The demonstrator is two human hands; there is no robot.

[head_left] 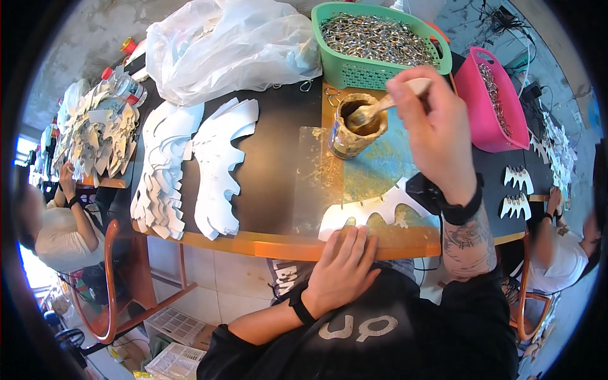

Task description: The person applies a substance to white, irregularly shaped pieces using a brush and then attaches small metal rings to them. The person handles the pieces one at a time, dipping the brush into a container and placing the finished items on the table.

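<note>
My right hand (440,123) grips a wooden-handled brush (380,106), its head dipped inside the mouth of a glue-crusted jar (345,142). Fingers stretched out, my left hand (345,272) rests at the table's front edge. Its fingertips touch the lower edge of a white scalloped piece (375,206), which has small slots or clips along its top edge. That piece lies on a glue-stained, clear-looking sheet (310,183) below the jar. What is inside the jar is mostly hidden by the brush and rim.
Two stacks of white scalloped pieces, one fanned (161,183) and one neater (215,171), lie left. A plastic bag (234,50), a green basket (358,77) of metal rings and a pink basket (484,114) stand behind. People sit at both sides; a chair (113,278) is at left.
</note>
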